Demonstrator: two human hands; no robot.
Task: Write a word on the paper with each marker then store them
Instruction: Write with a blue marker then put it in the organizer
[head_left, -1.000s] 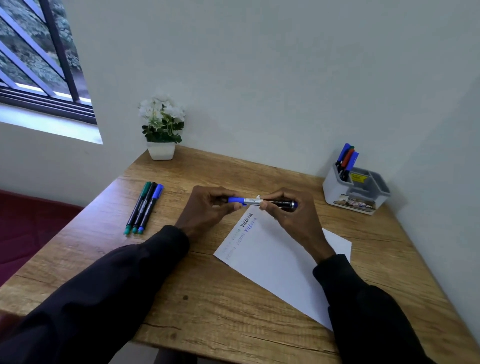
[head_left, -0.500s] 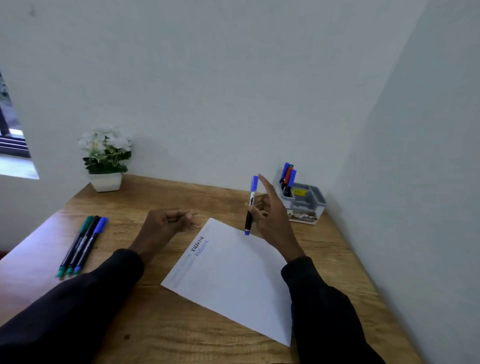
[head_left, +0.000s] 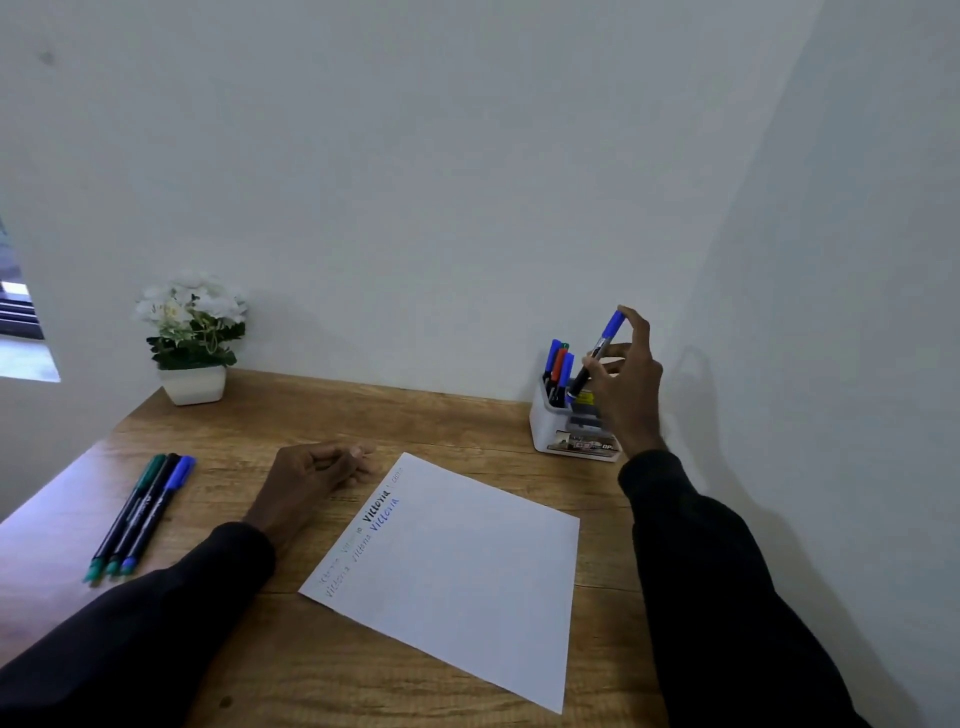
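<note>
In the right hand (head_left: 629, 387) is a black marker with a blue cap (head_left: 601, 347), beside a white plastic organiser (head_left: 543, 431) showing blue, red and green caps. Between the hands a white paper sheet (head_left: 462, 577) carries black and blue writing on a light-brown wood-grain table (head_left: 467, 423); left of the left hand (head_left: 311, 475) lie three black markers (head_left: 143, 512) capped green, black and blue.

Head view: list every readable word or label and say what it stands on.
"Victoria", bold black, on the paper.
"Victoria", blue, just below it on the paper.
Fainter words along the same paper edge: too pale to read.
Sticker on the organizer front: blurred, unreadable.
Yellow label in the organizer: too small.
Print on the three loose markers: too small.
</note>
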